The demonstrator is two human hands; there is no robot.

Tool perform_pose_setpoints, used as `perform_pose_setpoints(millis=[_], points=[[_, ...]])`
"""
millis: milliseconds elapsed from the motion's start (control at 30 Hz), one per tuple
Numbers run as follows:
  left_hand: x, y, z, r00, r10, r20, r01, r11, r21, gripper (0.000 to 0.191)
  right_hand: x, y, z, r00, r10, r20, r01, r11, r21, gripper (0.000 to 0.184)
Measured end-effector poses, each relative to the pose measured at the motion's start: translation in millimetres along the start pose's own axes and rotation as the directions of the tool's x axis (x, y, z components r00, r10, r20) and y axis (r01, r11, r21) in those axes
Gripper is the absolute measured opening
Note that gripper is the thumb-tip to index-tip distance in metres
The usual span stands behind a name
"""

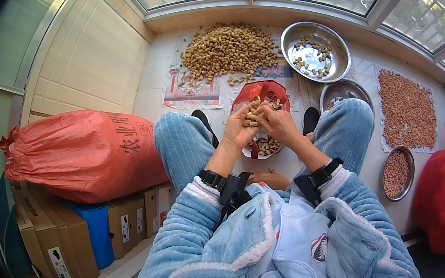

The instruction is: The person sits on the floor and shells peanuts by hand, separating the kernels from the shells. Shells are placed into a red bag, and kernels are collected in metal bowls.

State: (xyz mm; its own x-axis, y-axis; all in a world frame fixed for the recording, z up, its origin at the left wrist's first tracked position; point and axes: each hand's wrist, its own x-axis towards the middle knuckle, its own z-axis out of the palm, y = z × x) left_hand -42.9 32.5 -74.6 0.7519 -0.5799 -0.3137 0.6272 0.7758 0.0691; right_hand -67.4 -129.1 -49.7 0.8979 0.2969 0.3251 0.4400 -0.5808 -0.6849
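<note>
Several unshelled peanuts (250, 118) rest in my left hand (239, 128), its palm turned up and fingers cupped around them. My right hand (277, 121) is pinched against the left one's fingers; whatever lies between its fingertips is too small to make out. Both hands are over a red bag (238, 103) standing between my feet. Broken peanut shells (267, 145) fill part of it. Beside my right knee, a smaller steel bowl (343, 85) is partly hidden by the knee.
A heap of unshelled peanuts (228, 49) lies on printed sheets by the window. Right of it stands a large steel basin (338, 59) with some peanuts. Shelled kernels (406, 111) cover a sheet; more fill a steel bowl (396, 173). A full red woven sack (82, 155) lies left above cardboard boxes (42, 235).
</note>
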Motion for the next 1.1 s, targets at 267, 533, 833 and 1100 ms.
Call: perform_pose_setpoints(millis=[267, 533, 833, 1100], points=[[-5, -7, 12, 0.994, -0.034, 0.103, 0.033, 0.999, 0.015, 0.052, -1, 3, 1, 0.995, 0.047, 0.087, -0.029, 0.979, -0.2, 0.016], [-4, -8, 10, 0.994, 0.065, -0.091, -0.062, 0.998, 0.033, 0.043, 0, 2, 2, 0.999, 0.031, -0.017, -0.032, 0.996, -0.085, 0.016], [-11, -6, 11, 0.972, 0.016, -0.235, 0.113, 0.844, 0.525, 0.028, 4, -7, -12, 0.994, 0.024, -0.102, -0.051, 0.963, -0.264, 0.009], [-14, -6, 25, 0.976, 0.094, -0.198, 0.052, 0.78, 0.623, 0.013, 6, -9, -15, 0.99, -0.071, -0.124, 0.035, 0.962, -0.272, 0.007]])
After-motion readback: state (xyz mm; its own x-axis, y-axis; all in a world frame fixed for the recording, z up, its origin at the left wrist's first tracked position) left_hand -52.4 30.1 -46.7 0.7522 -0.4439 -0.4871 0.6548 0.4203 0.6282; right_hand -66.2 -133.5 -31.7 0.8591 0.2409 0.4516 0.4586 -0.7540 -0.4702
